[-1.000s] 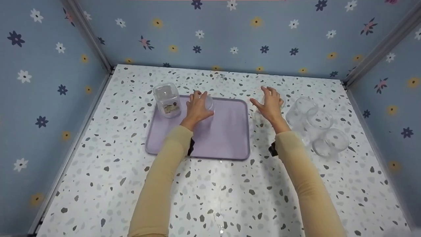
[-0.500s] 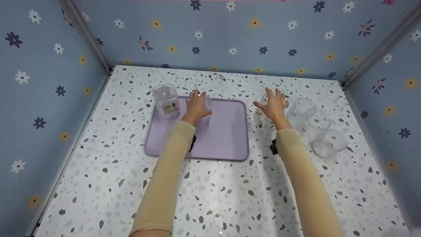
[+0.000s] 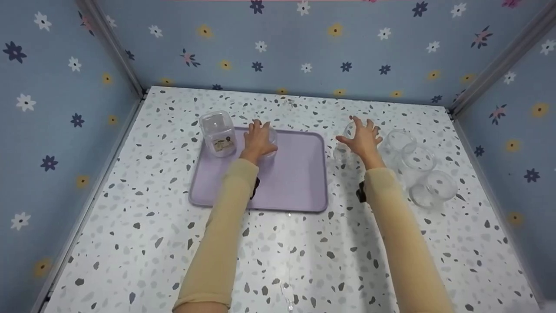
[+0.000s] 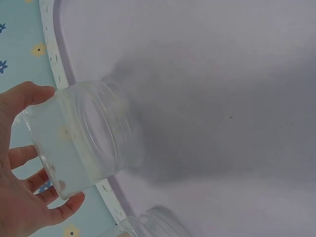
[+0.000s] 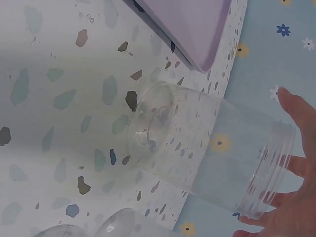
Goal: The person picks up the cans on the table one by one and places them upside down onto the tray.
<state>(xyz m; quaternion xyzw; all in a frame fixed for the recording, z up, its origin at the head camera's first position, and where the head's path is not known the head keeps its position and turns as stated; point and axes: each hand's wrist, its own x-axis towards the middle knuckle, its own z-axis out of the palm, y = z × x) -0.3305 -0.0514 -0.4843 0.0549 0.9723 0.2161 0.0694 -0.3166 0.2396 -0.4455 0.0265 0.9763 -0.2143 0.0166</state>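
My left hand (image 3: 259, 141) grips a clear plastic jar (image 4: 79, 140) around its closed end, over the far part of the lilac tray (image 3: 299, 187). The jar's ridged neck points down toward the tray; whether it touches is hard to tell. On the speckled table right of the tray stands another clear jar (image 5: 197, 143), its ridged mouth upward. My right hand (image 3: 364, 140) is beside that mouth, thumb and fingers spread wide around it without a visible pinch. At the tray's far left corner sits a squarish clear container (image 3: 218, 134) with a printed label.
Several more clear jars (image 3: 434, 189) are grouped on the table to the right of my right hand. Blue flower-patterned panels (image 3: 304, 48) wall the table (image 3: 278, 252) at the back and both sides.
My right hand has shifted slightly right and its fingers have spread wider, showing more of the jar beside it. The left hand is almost where it was. The view has drifted slightly.
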